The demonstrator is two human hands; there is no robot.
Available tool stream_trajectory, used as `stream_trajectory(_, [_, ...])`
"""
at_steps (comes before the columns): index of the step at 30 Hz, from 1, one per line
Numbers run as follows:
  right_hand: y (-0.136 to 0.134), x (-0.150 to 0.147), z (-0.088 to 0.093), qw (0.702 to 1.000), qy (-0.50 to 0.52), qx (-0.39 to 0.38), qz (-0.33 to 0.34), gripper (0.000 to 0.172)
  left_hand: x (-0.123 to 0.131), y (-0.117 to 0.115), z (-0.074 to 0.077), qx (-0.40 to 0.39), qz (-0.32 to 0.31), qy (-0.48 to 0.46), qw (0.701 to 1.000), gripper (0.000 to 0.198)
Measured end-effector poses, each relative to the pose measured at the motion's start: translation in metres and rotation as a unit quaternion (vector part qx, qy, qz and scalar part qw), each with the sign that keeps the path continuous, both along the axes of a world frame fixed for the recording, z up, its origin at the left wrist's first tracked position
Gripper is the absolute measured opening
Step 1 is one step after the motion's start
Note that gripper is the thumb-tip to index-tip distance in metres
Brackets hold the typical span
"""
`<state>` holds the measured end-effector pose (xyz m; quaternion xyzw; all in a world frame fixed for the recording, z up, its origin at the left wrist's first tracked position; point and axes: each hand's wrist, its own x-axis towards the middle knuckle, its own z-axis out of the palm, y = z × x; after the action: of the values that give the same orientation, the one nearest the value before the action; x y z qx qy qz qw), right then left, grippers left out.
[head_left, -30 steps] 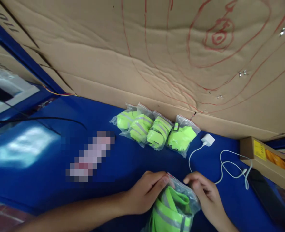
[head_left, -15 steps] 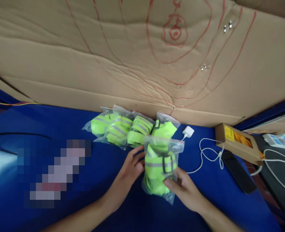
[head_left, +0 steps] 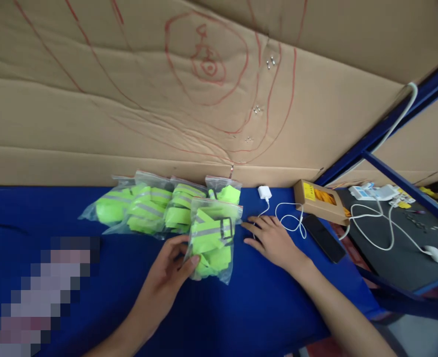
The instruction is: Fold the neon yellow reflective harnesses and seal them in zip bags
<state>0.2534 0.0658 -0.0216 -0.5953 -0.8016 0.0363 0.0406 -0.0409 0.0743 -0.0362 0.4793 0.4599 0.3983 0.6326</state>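
My left hand (head_left: 172,263) pinches the lower left side of a clear zip bag (head_left: 212,243) with a folded neon-yellow reflective strap and a black buckle inside. The bag is held tilted up in front of the others. To its right, my right hand (head_left: 273,240) lies with fingers stretched and spread over the blue tabletop, beside a white cable and apart from the bag. Behind stand several similar bags in a row against the cardboard: one at the far left (head_left: 113,204), two in the middle (head_left: 148,206) and one partly hidden at the right (head_left: 224,191).
A white charger plug (head_left: 264,192) with its cable, a black phone (head_left: 323,238) and an open-windowed cardboard box (head_left: 321,202) of orange material lie to the right. A cardboard wall (head_left: 130,124) with red lines rises behind. A blurred-out patch covers the left.
My right hand has let go of the bag and moved right to the tabletop. My left hand has taken hold of the bag's left side. The view has turned to the right.
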Motion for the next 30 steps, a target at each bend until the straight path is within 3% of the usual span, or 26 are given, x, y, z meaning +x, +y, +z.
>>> stream_trajectory(3, [0.009,0.022,-0.007,0.996,-0.069,0.028,-0.056,0.052,0.009,-0.002,0.011,0.002,-0.013,-0.011,1.0,0.048])
stream_trajectory(7, [0.015,0.047,-0.015,0.986,-0.082,0.064,-0.13,0.045,0.041,0.005,0.019,0.015,-0.047,-0.039,0.998,0.052])
stream_trajectory(13, [0.007,0.065,-0.015,0.974,-0.081,0.126,-0.169,0.035,0.111,0.04,0.014,0.037,-0.072,-0.054,0.995,0.047])
stream_trajectory(17, [0.004,0.066,-0.017,0.96,-0.057,0.202,-0.187,0.031,0.125,0.044,0.009,0.081,-0.125,0.013,0.989,0.048])
stream_trajectory(19, [0.004,0.063,-0.019,0.953,-0.052,0.234,-0.186,0.031,0.113,0.041,0.011,0.202,-0.169,0.102,0.959,0.045])
stream_trajectory(21, [0.003,0.058,-0.02,0.945,-0.055,0.27,-0.179,0.033,0.088,0.043,0.018,0.383,-0.168,0.247,0.874,0.039])
stream_trajectory(23, [0.001,0.052,-0.02,0.938,-0.061,0.294,-0.17,0.037,0.053,0.054,0.03,0.505,-0.087,0.383,0.768,0.035])
stream_trajectory(24, [0.0,0.048,-0.02,0.937,-0.061,0.301,-0.166,0.039,0.033,0.062,0.036,0.519,-0.029,0.439,0.733,0.035])
stream_trajectory(25, [-0.001,0.044,-0.02,0.937,-0.056,0.306,-0.159,0.041,0.012,0.073,0.042,0.51,0.036,0.481,0.713,0.038])
stream_trajectory(27, [-0.002,0.036,-0.019,0.941,-0.04,0.308,-0.131,0.042,-0.031,0.098,0.051,0.404,0.143,0.548,0.718,0.054])
stream_trajectory(29, [-0.003,0.027,-0.02,0.949,-0.022,0.301,-0.087,0.04,-0.069,0.125,0.055,0.241,0.17,0.603,0.741,0.059])
stream_trajectory(30, [-0.003,0.023,-0.021,0.953,-0.014,0.297,-0.065,0.04,-0.084,0.138,0.055,0.207,0.162,0.612,0.746,0.061])
